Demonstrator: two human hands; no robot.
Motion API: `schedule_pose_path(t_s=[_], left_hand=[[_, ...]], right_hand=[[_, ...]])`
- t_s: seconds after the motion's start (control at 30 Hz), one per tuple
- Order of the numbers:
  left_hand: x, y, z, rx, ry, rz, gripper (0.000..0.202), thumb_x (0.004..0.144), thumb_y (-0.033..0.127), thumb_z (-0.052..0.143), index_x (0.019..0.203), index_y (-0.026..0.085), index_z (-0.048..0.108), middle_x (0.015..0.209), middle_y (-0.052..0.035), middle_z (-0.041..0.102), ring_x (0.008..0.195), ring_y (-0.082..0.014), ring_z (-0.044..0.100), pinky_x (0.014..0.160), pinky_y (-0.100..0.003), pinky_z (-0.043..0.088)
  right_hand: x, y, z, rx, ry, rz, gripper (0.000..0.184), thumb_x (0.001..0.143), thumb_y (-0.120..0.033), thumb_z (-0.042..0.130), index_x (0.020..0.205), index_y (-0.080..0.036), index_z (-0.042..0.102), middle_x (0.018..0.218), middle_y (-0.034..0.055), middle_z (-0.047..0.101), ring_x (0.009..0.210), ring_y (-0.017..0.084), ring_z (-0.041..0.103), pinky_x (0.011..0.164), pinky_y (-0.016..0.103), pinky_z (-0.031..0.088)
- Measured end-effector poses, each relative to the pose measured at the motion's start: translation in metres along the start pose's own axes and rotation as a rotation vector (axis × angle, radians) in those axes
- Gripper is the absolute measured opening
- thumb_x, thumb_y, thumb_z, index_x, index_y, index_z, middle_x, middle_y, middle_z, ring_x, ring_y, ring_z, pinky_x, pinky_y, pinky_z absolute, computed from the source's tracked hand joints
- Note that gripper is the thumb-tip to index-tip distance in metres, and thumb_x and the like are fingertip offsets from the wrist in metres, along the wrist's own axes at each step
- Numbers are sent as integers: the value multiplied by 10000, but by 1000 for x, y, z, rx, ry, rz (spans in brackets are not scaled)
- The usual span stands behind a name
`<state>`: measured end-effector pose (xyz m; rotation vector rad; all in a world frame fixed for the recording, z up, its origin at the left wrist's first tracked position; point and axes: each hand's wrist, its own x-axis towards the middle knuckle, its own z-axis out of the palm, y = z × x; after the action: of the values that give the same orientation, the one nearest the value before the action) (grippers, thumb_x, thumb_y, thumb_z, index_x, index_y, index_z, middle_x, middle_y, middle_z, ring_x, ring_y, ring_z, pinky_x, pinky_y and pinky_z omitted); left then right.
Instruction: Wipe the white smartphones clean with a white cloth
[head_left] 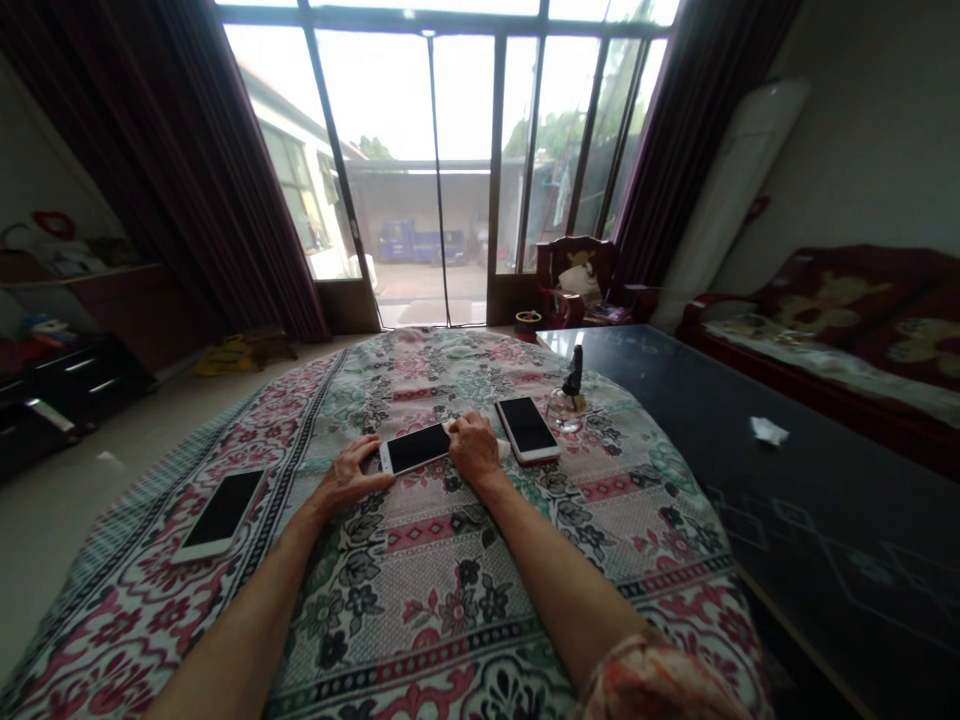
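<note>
A white smartphone with a dark screen lies slanted on the flowered tablecloth. My left hand grips its left end, thumb at the lower corner and fingers at the upper one. Over the phone's right end, my right hand is closed with curled fingers. Something white, like a tissue, pokes out beside that hand; most of it is hidden. A second smartphone, screen up, lies just right of my right hand. Further left is a third white smartphone, also dark.
A small clear glass bottle with a black top stands behind the second phone. A dark low table with a crumpled white paper adjoins on the right. Beyond are a wooden armchair, a red sofa and glass doors.
</note>
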<state>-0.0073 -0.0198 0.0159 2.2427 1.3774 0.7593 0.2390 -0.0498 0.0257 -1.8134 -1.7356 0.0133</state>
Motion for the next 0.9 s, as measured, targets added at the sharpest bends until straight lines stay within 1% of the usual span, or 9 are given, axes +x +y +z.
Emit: schedule_pose_path(t_s=[0.1, 0.23, 0.33, 0.47, 0.57, 0.73, 0.83, 0.9], left_hand=[[-1, 1, 0, 7, 3, -4, 640, 605, 513, 690, 1141, 167, 644, 1353, -134, 548, 1283, -353, 463, 1093, -468, 335], [-2, 3, 0, 18, 8, -4, 633, 606, 493, 687, 1142, 160, 637, 1349, -140, 548, 1277, -343, 470, 1093, -457, 338], [-2, 5, 1, 32, 24, 3, 624, 602, 484, 685, 1139, 169, 635, 1336, -125, 559, 1265, -332, 481, 1089, -450, 343], [-2, 4, 4, 64, 43, 15, 611, 621, 491, 683, 1148, 184, 634, 1322, -106, 568, 1253, -315, 491, 1086, -429, 351], [-3, 2, 6, 72, 49, 29, 625, 641, 508, 682, 1167, 174, 625, 1328, -114, 559, 1260, -315, 485, 1089, -428, 347], [-4, 1, 5, 56, 53, 52, 637, 650, 542, 675, 1153, 155, 632, 1314, -131, 566, 1253, -329, 490, 1086, -436, 353], [-3, 2, 5, 45, 56, 41, 635, 632, 545, 683, 1141, 167, 639, 1312, -125, 569, 1253, -334, 489, 1090, -445, 348], [-3, 3, 4, 44, 55, 35, 644, 633, 555, 681, 1144, 165, 639, 1322, -127, 562, 1257, -336, 485, 1093, -448, 344]], right_hand=[[-5, 2, -3, 9, -3, -26, 230, 878, -167, 481, 945, -208, 698, 1042, 74, 596, 1008, 196, 491, 886, 270, 368], [-12, -1, -8, -5, 1, -42, 221, 872, -158, 489, 948, -208, 690, 1045, 69, 581, 1009, 194, 483, 878, 270, 374], [-18, -10, -11, -41, -38, -84, 201, 878, -184, 494, 931, -215, 685, 1048, 68, 574, 1007, 200, 477, 867, 284, 376], [-30, -28, -10, -77, -91, -210, 215, 885, -213, 491, 1013, -222, 664, 1071, 72, 565, 999, 211, 471, 851, 308, 380], [-39, -40, -6, -81, -108, -307, 250, 896, -231, 473, 1075, -215, 646, 1061, 78, 565, 968, 219, 473, 821, 321, 386], [-44, -49, -4, -65, -148, -431, 291, 882, -223, 490, 1141, -231, 622, 1107, 66, 565, 952, 220, 468, 811, 328, 384], [-41, -47, -3, -64, -151, -434, 257, 887, -228, 486, 1089, -239, 644, 1094, 60, 570, 946, 215, 474, 816, 327, 383], [-34, -41, -4, -71, -134, -382, 224, 883, -230, 493, 1031, -236, 661, 1060, 59, 577, 946, 213, 480, 813, 318, 383]])
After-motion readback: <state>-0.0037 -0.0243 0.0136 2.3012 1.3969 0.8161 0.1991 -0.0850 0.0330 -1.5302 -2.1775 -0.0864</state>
